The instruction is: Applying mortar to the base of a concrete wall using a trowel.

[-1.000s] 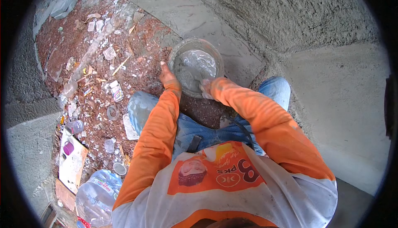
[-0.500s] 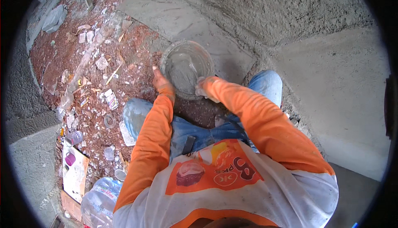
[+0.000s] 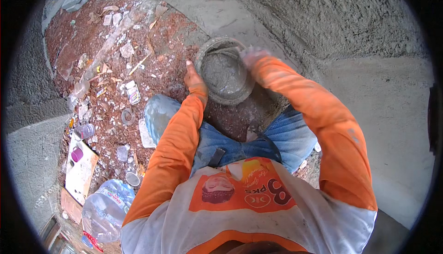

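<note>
A round bucket (image 3: 230, 100), its wall crusted with grey, stands on the ground between my knees. Wet grey mortar (image 3: 224, 75) fills the inside. Against its left outer wall, my left hand (image 3: 196, 81) grips the bucket with the thumb up; the other fingers are mostly hidden. My right hand (image 3: 254, 58) is at the far right rim, smeared by motion. It is closed on what looks like a trowel (image 3: 228, 51), a thin shape reaching into the bucket along the far inner wall. The handle is hidden in the fist.
Reddish soil with rubble and litter (image 3: 124, 51) spreads to the left. A large clear plastic bottle (image 3: 104, 215), a purple cup (image 3: 77, 154) and a white board (image 3: 78, 175) lie lower left. Smooth grey mortar (image 3: 207, 7) borders the bucket's far side; a rough grey wall (image 3: 341, 14) rises at right.
My right hand has moved from the bucket's near right rim up to its far right side. In the picture the bucket sits further right, and my left hand stays against it.
</note>
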The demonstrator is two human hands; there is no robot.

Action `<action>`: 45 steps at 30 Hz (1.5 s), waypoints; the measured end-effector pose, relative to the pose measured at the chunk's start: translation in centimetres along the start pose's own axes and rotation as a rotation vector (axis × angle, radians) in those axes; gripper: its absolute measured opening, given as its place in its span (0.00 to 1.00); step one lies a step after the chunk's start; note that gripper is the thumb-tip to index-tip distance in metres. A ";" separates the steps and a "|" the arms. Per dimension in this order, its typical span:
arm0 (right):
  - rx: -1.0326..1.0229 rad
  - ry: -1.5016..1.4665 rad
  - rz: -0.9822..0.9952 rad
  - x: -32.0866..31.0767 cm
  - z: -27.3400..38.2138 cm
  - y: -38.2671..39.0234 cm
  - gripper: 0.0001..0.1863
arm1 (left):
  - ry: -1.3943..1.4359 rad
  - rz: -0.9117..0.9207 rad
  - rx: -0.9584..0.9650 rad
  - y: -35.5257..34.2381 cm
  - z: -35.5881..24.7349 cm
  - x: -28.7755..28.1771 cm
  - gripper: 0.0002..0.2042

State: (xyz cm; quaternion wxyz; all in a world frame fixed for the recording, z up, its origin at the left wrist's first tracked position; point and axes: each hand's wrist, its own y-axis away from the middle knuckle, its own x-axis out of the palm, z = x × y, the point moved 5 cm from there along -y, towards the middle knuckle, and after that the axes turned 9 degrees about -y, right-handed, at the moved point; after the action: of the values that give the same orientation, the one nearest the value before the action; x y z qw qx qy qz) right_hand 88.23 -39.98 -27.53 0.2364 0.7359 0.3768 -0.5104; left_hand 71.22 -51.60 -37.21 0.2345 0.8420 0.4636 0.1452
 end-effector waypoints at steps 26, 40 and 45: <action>0.059 -0.467 0.369 -0.8 -0.9 2.1 0.14 | 0.030 0.006 -0.093 -0.5 0.3 -0.1 0.41; -0.032 -0.565 0.484 -0.8 -1.8 5.9 0.19 | 0.052 0.017 -0.168 3.3 -3.6 -0.1 0.38; 0.040 -0.713 0.737 3.9 4.3 5.1 0.18 | 0.077 0.091 -0.141 3.2 -3.6 -0.1 0.37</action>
State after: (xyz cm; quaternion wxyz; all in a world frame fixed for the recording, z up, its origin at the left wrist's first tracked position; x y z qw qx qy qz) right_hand 90.54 -44.97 -32.96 0.5004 0.6043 -0.0217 -0.6197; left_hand 71.76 -52.21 -32.44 0.2682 0.8375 0.4221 0.2202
